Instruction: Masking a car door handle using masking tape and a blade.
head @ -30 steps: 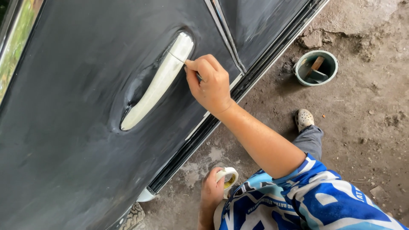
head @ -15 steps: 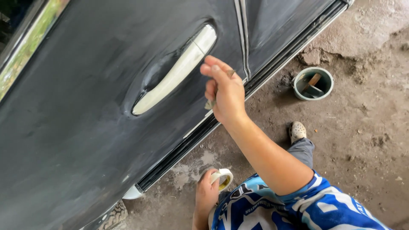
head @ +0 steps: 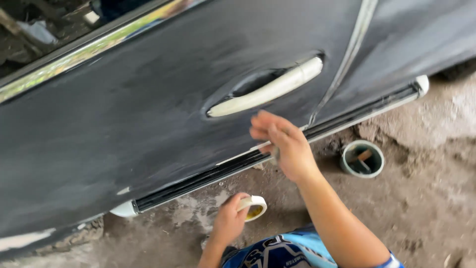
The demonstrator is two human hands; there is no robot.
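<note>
left hand (head: 229, 223) clamped on tape roll (head: 253, 206) | right hand (head: 282, 144) fingers loosely apart, blurred, below taped door handle (head: 265, 90) | risk: fingers brushing sanded door panel (head: 124, 124), smearing it

Bare forearms, blue/white patterned shirt (head: 277, 250) w/ short sleeves

This looks like a car body workshop, or a rough yard used as one. A dark car door (head: 148, 114), sanded dull with pale scuffed patches, fills the upper and left part of the frame. Its door handle (head: 265, 89) is wrapped in pale masking tape, and more tape caps the ends of the sill trim (head: 267, 154) along the door's lower edge. Below it lies a bare, cracked concrete floor (head: 436, 198), dusty and stained. A small round tin (head: 362, 159) with a stick in it stands on the floor at right.
</note>
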